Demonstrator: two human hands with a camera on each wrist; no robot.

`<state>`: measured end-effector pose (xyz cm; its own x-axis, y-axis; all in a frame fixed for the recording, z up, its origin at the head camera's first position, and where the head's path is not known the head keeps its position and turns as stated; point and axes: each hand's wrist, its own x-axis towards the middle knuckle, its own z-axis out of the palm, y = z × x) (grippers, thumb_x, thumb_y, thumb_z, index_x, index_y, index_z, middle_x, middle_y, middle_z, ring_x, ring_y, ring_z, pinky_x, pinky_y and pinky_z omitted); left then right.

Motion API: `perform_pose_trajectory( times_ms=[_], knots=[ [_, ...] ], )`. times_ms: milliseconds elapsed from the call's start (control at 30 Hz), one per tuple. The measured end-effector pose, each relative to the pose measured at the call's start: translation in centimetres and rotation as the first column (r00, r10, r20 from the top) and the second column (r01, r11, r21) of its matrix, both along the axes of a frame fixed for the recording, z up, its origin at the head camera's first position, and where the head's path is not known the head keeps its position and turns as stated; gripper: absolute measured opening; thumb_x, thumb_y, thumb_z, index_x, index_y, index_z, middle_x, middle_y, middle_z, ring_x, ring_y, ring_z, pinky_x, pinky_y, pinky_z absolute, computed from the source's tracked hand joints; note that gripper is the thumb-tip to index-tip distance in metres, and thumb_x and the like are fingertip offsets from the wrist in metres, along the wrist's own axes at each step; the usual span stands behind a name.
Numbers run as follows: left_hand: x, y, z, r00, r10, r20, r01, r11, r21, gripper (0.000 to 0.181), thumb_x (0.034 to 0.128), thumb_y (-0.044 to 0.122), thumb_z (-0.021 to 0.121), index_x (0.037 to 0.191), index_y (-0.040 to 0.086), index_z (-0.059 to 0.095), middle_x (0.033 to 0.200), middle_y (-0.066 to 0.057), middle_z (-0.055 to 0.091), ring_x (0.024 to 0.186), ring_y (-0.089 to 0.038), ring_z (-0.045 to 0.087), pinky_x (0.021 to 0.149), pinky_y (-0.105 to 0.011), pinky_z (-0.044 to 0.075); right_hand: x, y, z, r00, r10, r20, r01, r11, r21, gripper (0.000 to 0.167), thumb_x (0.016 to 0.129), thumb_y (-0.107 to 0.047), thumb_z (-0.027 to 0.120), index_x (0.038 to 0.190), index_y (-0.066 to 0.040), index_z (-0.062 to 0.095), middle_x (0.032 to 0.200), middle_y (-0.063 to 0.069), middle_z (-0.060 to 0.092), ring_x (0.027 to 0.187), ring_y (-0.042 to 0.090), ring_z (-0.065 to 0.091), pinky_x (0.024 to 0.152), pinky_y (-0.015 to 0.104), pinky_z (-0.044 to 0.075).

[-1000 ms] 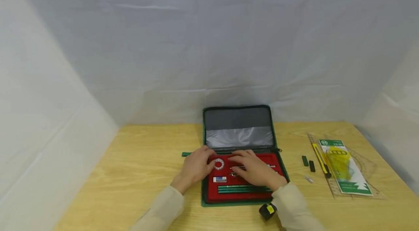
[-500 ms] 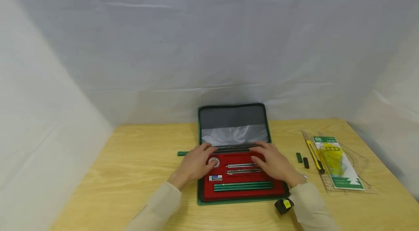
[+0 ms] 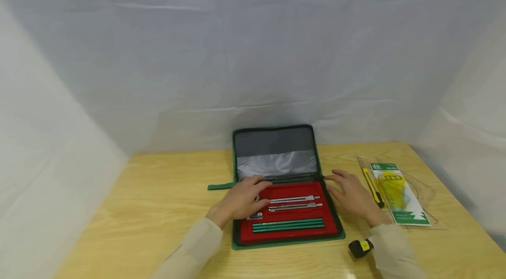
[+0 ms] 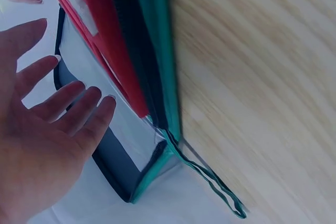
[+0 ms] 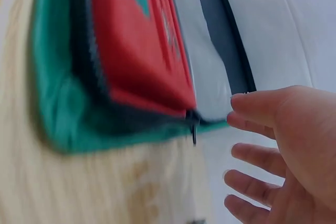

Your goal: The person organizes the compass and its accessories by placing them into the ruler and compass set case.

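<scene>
A green zip case [image 3: 274, 142] lies unfolded on the table, its lid leaning back. Its red tray [image 3: 332, 226] carries green pencils [image 3: 287, 225], two silver compasses [image 3: 295, 205] and an eraser [image 3: 254, 216], partly covered. My left hand [image 3: 242, 200] is over the tray's left end, fingers extended and holding nothing. Beside the case's right edge is my right hand [image 3: 353, 194], its fingers loosely bent near the zipper pull [image 5: 193, 132]; in the right wrist view nothing is between them. The round white dial at the tray's left is mostly hidden by my left hand.
Right of my right hand lie a yellow cutter [image 3: 373, 187], a green-and-white packet [image 3: 411, 217] with a yellow template, and clear rulers [image 3: 428, 193]. A small black-and-yellow item [image 3: 359, 248] sits by the right sleeve. A green strap [image 3: 220, 186] sticks out left.
My right hand has moved right, off the tray to beside the case, uncovering the compasses and pencils. My left hand stays over the tray's left end. The black-and-yellow item has shifted right with the right sleeve.
</scene>
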<state>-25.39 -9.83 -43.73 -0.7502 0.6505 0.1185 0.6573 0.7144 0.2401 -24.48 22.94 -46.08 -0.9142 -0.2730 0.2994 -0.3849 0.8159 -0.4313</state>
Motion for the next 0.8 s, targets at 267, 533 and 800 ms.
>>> perform_pose_trajectory(
  times_ms=[267, 533, 800],
  knots=[
    [-0.2, 1.6, 0.2, 0.998, -0.064, 0.013, 0.064, 0.998, -0.008, 0.043, 0.0980, 0.034, 0.054, 0.137, 0.016, 0.052, 0.142, -0.010, 0.044, 0.128, -0.027, 0.043, 0.102, -0.043, 0.037, 0.4, 3.0, -0.8, 0.996, -0.087, 0.015, 0.088, 0.995, -0.039, 0.033, 0.097, -0.019, 0.057, 0.122, 0.003, 0.061, 0.131, 0.031, 0.047, 0.117, 0.050, 0.044, 0.091, 0.063, 0.037],
    [0.0, 2.6, 0.4, 0.992, -0.126, 0.013, 0.126, 0.992, 0.002, 0.039, 0.0981, 0.032, 0.054, 0.134, 0.016, 0.055, 0.139, -0.008, 0.047, 0.125, -0.025, 0.046, 0.100, -0.041, 0.039, 1.3, 4.7, -1.0, 0.988, -0.148, 0.047, 0.151, 0.986, -0.064, 0.035, 0.095, -0.018, 0.059, 0.121, 0.006, 0.059, 0.125, 0.030, 0.051, 0.113, 0.048, 0.047, 0.089, 0.061, 0.039],
    [0.3, 2.7, 0.3, 0.989, -0.145, 0.000, 0.145, 0.989, -0.017, 0.037, 0.0979, 0.033, 0.055, 0.132, 0.018, 0.057, 0.139, -0.007, 0.047, 0.124, -0.023, 0.046, 0.101, -0.040, 0.039, 1.3, 4.7, -0.8, 0.977, -0.202, 0.074, 0.202, 0.979, 0.006, 0.037, 0.092, -0.022, 0.064, 0.115, 0.007, 0.064, 0.118, 0.029, 0.056, 0.106, 0.048, 0.052, 0.085, 0.060, 0.042]
  ],
)
